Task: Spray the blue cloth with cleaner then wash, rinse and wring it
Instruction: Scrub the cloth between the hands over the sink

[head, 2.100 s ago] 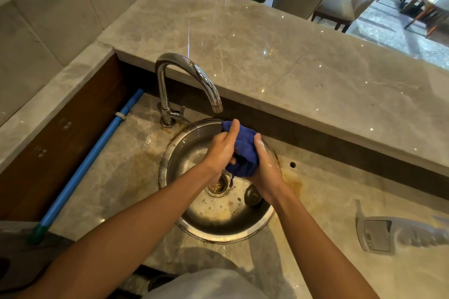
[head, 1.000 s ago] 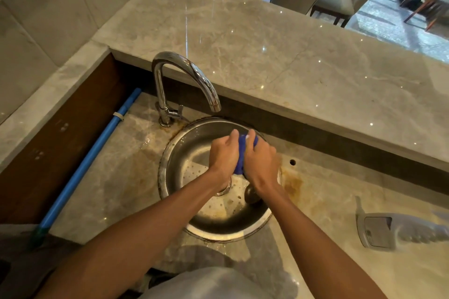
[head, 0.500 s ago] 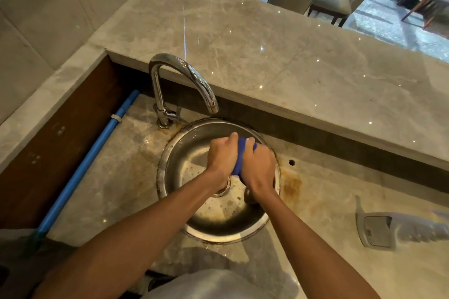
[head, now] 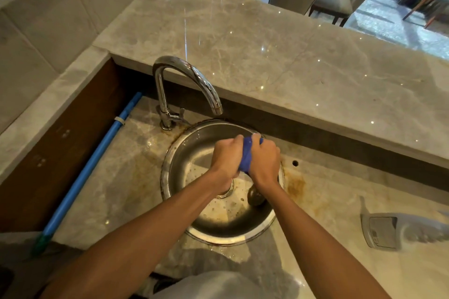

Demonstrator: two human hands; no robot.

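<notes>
At frame centre, above the round steel sink [head: 175, 177]: fingers of both hands curled tight round the blue cloth [head: 246, 158], bunched into a narrow roll and pinched between the two fists. Left hand [head: 227, 155] clenched on the cloth's left side, knuckles up, thumb tip at the top edge of the fabric. Right hand [head: 264, 160] clenched on the right side, pressed close against the left, only a strip of blue showing between them. Held over the basin, not touching the steel as far as could be seen. Both forearms bare, running down to the lower edge of the frame.

Below the hands: a drain [head: 227, 192] partly hidden by the left wrist, and just right of it a dark round object [head: 255, 198], possibly a stopper, too shadowed to name for sure. Droplets and pale residue scattered across the basin floor.

Up and left of the sink: a chrome gooseneck faucet [head: 187, 73], spout arched toward the basin, no stream visible. Rusty staining on the marble counter [head: 328, 201] round the rim and to the right of it. At far right, lying on its side on that counter: a white spray bottle [head: 393, 233], blurred. Along the left: a blue pole [head: 90, 165] running diagonally beside a brown panel. Across the upper frame: a raised marble ledge [head: 267, 51], with foliage and chairs beyond it.
</notes>
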